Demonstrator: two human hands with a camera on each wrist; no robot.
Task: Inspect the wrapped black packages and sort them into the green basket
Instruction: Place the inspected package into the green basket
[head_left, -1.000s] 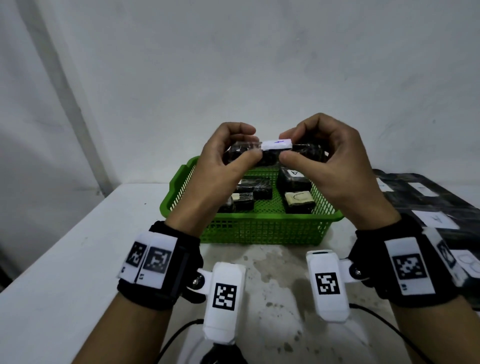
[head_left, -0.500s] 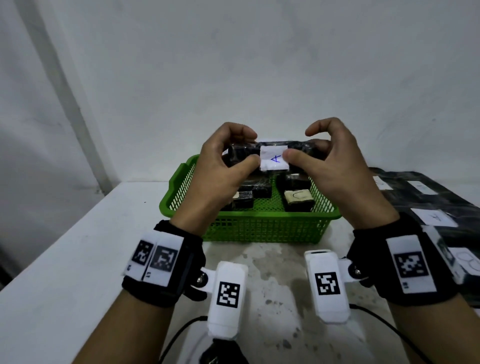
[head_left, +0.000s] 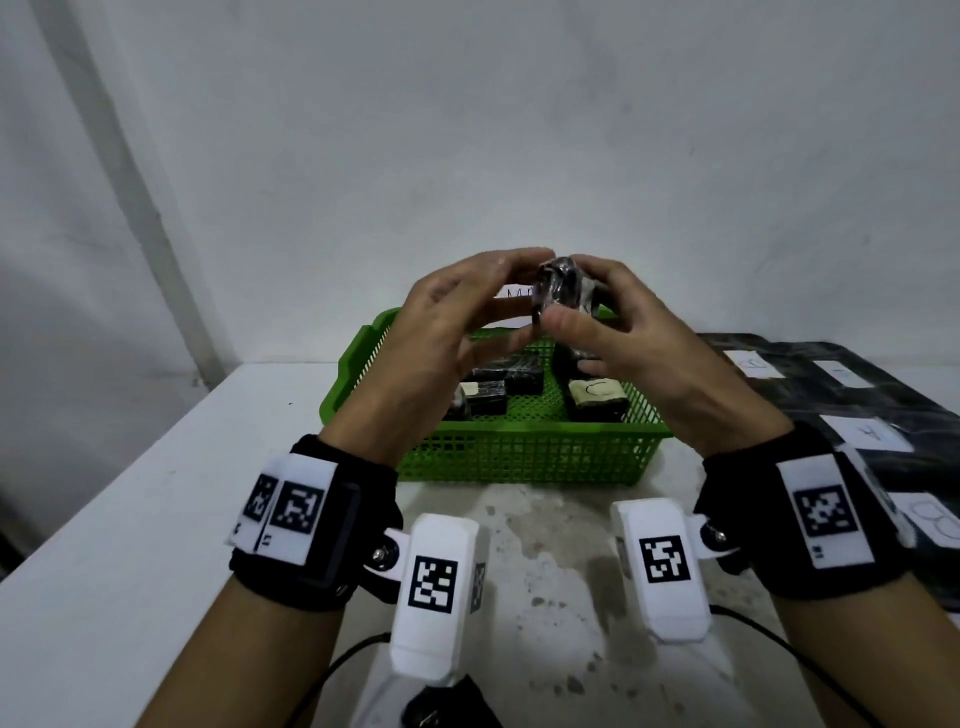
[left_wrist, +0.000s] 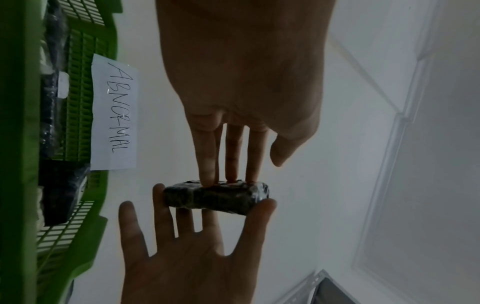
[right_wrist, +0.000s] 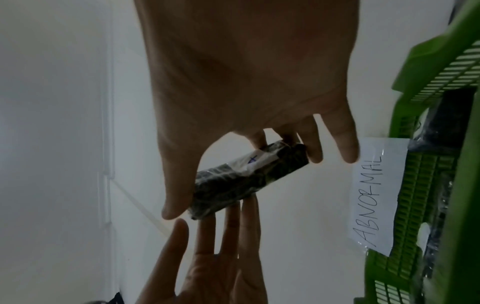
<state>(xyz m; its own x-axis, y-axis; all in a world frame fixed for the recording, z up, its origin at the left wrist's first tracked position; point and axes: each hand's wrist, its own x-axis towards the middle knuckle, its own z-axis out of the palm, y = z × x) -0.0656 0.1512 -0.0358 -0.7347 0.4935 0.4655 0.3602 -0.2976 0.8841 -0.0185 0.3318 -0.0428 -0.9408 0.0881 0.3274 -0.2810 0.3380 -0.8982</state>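
Observation:
A small black wrapped package (head_left: 558, 283) is held up in the air above the green basket (head_left: 519, 431). My right hand (head_left: 569, 293) pinches it between thumb (right_wrist: 176, 205) and fingers. A white label with a blue mark (right_wrist: 253, 163) shows on one face. My left hand (head_left: 527, 299) touches the package (left_wrist: 218, 197) with three straight fingertips (left_wrist: 231, 176), its thumb held off it. The basket carries a paper sign reading ABNORMAL (left_wrist: 114, 115) on its far wall. Several wrapped packages (head_left: 597, 397) lie inside it.
A heap of black wrapped packages with white labels (head_left: 857, 415) lies on the table to the right of the basket. The white table's left edge (head_left: 156, 467) runs diagonally. A bare wall stands behind. A black cable (head_left: 337, 665) trails near my left forearm.
The package has been turned from lying crosswise, label towards me, to end-on. My left hand has gone from pinching it to touching it with straight fingers. Both hands moved closer together.

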